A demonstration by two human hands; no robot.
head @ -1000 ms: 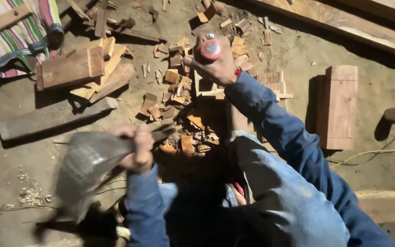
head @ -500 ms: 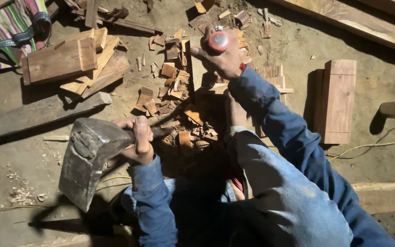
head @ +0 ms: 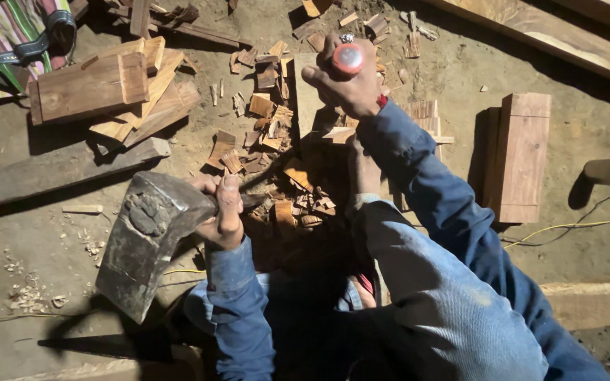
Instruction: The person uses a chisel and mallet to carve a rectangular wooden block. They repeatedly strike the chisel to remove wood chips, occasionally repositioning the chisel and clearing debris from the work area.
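Note:
My left hand (head: 222, 212) grips the short handle of a heavy grey iron axe head (head: 144, 243), held raised at the lower left with its blade pointing down-left. My right hand (head: 347, 88) is closed around a red-capped chisel handle (head: 347, 59) held upright over a pale wooden piece (head: 308, 99) on the ground. Reddish wood chips (head: 270, 134) lie scattered around the piece and between both hands. Blue denim sleeves cover both of my arms.
Stacked wooden blocks (head: 104, 88) and a grey plank (head: 58, 169) lie at the left. A rectangular wood block (head: 524, 155) rests at the right, long beams (head: 552, 35) at the top right. Striped cloth (head: 8, 32) sits at the top left, and a yellow cord (head: 573, 227) crosses the dirt floor.
The axe head in my left hand has risen and shifted right, closer to the chisel. My right hand stays on the chisel handle.

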